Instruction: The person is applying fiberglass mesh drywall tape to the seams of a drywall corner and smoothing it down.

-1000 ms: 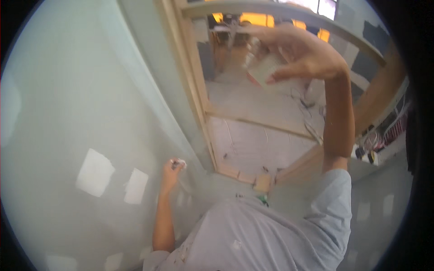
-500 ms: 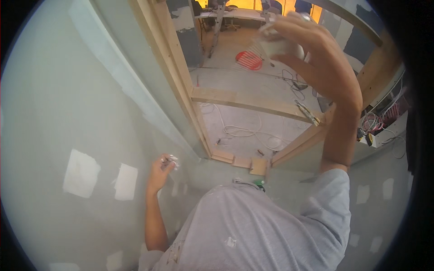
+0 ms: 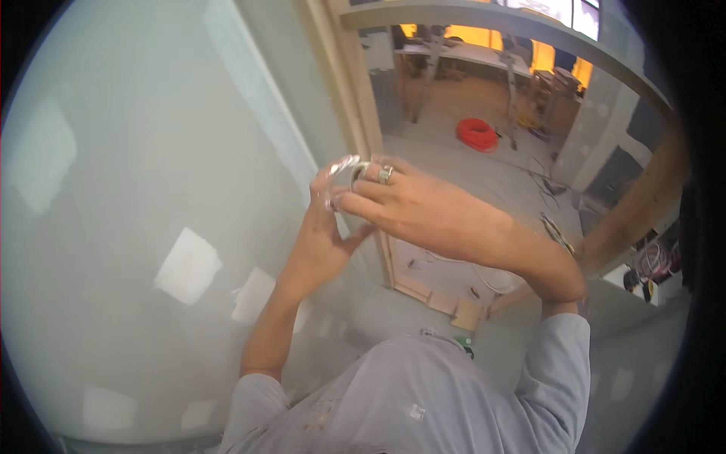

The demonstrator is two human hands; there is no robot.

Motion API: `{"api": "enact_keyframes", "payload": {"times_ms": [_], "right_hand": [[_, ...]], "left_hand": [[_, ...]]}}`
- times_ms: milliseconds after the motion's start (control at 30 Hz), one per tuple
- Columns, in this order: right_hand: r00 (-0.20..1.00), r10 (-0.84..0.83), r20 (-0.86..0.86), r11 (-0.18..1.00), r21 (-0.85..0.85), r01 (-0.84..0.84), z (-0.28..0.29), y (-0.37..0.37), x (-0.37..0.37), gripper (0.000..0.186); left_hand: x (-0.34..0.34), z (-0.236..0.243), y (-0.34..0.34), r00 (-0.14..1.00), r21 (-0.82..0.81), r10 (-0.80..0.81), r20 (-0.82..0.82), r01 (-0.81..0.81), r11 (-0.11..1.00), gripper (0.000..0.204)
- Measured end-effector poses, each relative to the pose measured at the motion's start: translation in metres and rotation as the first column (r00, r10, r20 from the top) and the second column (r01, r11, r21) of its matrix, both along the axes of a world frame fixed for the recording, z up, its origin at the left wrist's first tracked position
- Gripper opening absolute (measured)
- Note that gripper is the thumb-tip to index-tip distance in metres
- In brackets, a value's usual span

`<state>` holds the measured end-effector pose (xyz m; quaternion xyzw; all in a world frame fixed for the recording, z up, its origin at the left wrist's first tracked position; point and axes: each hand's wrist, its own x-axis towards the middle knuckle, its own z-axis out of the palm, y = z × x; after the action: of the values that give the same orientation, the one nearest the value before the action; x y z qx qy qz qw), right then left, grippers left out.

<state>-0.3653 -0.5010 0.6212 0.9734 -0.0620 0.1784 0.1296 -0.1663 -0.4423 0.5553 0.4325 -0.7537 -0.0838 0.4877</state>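
Both hands meet in front of the wooden frame's left upright. My right hand (image 3: 412, 200), a ring on one finger, reaches across from the right with its fingers curled round a pale ring-shaped roll (image 3: 345, 164); blur hides its exact kind. My left hand (image 3: 314, 246) comes up from below, its fingers bent against the roll's left side. The left thumb points toward the right hand's underside. Whitish shine or smears show about the left fingertips, and I cannot make out whether they also hold a small piece.
A grey-green board wall (image 3: 113, 212) with white filler patches (image 3: 189, 265) stands at left. The wooden frame (image 3: 367, 113) opens onto a room with a red coil (image 3: 477, 135), cables and a table (image 3: 469, 54). Pliers (image 3: 557, 233) lie on the frame's crosspiece at right.
My right hand has come down and left from the upper right, bringing the pale roll. My left hand has risen to meet it. The view has shifted, so the frame appears farther right.
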Motion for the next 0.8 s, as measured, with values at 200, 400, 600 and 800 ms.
{"api": "enact_keyframes", "payload": {"times_ms": [200, 400, 600, 800], "right_hand": [[0.782, 0.324, 0.533, 0.944, -0.135, -0.300, 0.035, -0.041, 0.034, 0.050], [0.257, -0.095, 0.962, 0.778, 0.233, -0.584, -0.045, -0.058, 0.085, 0.063], [0.251, -0.228, 0.941, 0.681, 0.339, -0.649, -0.060, -0.080, 0.139, 0.051], [0.231, -0.287, 0.930, 0.533, 0.356, -0.767, -0.029, -0.097, 0.170, 0.030]], "left_hand": [[0.028, 0.078, -0.023, 0.997, -0.164, 0.080, -0.003, -0.080, 0.983, 0.071], [0.063, 0.169, -0.056, 0.989, -0.250, 0.017, -0.148, -0.054, 0.967, 0.068], [0.086, 0.250, -0.064, 0.989, -0.188, -0.050, -0.140, 0.023, 0.982, 0.070], [0.116, 0.305, -0.089, 0.997, -0.121, 0.066, -0.031, -0.069, 0.990, 0.073]]}}
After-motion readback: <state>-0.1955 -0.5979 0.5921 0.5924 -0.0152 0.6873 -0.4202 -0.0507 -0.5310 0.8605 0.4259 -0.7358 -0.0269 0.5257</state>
